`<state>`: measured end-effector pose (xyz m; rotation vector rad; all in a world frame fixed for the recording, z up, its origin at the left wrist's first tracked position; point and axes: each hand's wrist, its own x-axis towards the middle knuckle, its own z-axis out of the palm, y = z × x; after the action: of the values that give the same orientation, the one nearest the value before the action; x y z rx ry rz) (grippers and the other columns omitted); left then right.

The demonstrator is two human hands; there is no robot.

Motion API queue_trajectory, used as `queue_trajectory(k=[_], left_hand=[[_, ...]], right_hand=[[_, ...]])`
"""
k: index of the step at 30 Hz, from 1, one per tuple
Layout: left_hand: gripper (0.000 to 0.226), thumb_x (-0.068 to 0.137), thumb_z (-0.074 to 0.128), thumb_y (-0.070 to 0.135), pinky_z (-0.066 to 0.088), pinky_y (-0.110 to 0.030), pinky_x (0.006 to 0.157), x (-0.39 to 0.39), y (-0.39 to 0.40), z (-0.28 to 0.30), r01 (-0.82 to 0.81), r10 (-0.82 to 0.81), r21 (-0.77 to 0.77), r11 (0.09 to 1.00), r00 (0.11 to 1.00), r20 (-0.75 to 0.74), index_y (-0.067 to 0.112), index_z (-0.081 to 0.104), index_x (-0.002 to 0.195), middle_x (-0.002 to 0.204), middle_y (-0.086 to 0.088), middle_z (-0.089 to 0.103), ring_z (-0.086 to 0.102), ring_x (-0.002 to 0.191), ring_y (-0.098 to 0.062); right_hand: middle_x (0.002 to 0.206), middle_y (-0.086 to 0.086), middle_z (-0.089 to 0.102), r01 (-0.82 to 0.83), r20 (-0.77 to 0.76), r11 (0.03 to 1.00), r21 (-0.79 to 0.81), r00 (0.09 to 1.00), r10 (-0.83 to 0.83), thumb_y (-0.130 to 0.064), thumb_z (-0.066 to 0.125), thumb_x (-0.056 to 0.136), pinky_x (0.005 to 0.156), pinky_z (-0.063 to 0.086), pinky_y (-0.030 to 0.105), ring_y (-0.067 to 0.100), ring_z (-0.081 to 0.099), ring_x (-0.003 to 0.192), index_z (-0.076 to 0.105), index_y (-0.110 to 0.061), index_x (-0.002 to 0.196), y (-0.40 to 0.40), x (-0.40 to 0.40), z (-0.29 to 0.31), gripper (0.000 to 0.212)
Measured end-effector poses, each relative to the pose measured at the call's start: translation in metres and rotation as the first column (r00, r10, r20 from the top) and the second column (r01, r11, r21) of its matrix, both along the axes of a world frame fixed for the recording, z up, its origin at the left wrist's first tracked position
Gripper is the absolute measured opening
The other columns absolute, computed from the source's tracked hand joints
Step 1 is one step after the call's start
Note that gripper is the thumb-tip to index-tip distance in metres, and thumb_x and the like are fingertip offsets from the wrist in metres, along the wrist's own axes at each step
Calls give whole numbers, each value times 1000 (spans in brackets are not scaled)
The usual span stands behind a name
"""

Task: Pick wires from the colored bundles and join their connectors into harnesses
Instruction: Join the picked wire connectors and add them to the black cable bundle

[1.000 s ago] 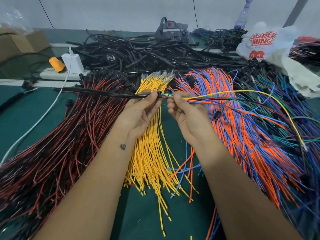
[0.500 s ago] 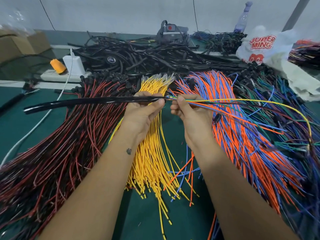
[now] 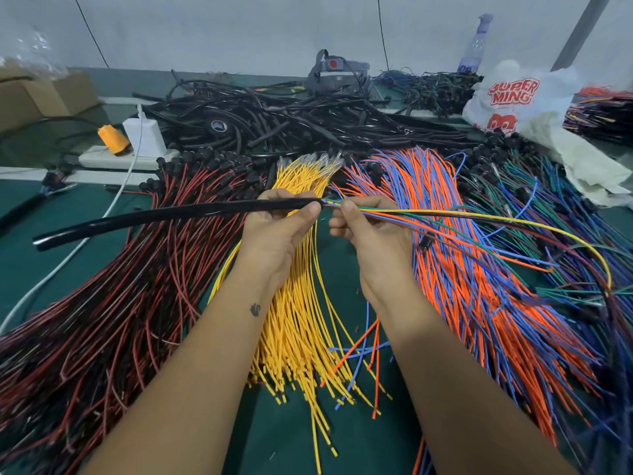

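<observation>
Fingers of the left hand (image 3: 277, 228) are clamped on the mouth of a glossy black sleeve (image 3: 164, 217), held above the yellow bundle (image 3: 301, 323). Just right of that mouth, the right hand (image 3: 370, 234) is pinched on a thin, mixed-colour group of wires (image 3: 428, 217) entering it. One harness seems partly sleeved; thick bundles of smooth, springy wire remain untouched.

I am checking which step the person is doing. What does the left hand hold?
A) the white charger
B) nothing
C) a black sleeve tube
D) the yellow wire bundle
C: the left hand closes on a black sleeve tube that reaches out to the left, while the right hand pinches the mixed coloured wires at the tube's open end.
</observation>
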<state>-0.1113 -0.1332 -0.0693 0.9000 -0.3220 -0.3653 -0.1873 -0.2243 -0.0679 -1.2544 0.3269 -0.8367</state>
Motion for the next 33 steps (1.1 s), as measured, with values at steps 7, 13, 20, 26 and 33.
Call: queue_trajectory(k=[7,13,20,26,33], left_hand=[[31,80,61,-17,55,-20,70,-1,0,-1,-33,33,4,999,999,36,12,49,86,83,-7,70,69,76,-13],[20,77,64,-4,54,-14,61,3,3,3,110,-113,-35,993,988,-105,10,53,84,70,-2,72,70,67,-10],[22,67,66,4,54,-15,60,5,7,3,174,-181,-56,983,972,-149,8,55,86,75,-6,72,71,69,-13],[18,68,66,6,54,-13,58,5,9,4,182,-186,-43,982,970,-154,3,58,85,71,-6,71,71,67,-14],[17,70,64,3,55,-15,64,3,8,5,186,-189,-40,982,976,-111,5,58,85,77,-5,73,71,71,-12]], right_hand=[[71,10,65,-70,-36,997,-37,997,68,1,58,93,61,53,23,13,64,62,62,-7,84,-3,-2,-1,12],[64,4,65,-217,39,965,145,976,213,3,52,94,56,50,20,10,62,58,61,-2,87,-5,-1,1,13],[62,5,66,-247,38,936,253,969,245,1,52,95,54,52,20,11,63,56,61,-1,87,-7,-1,0,12],[65,6,67,-262,48,935,239,965,258,2,51,95,57,54,21,12,64,57,60,-3,85,-5,-2,2,15],[63,2,67,-83,-69,997,3,994,83,-1,55,95,57,52,21,10,64,56,61,-10,81,-4,-1,-1,17]])
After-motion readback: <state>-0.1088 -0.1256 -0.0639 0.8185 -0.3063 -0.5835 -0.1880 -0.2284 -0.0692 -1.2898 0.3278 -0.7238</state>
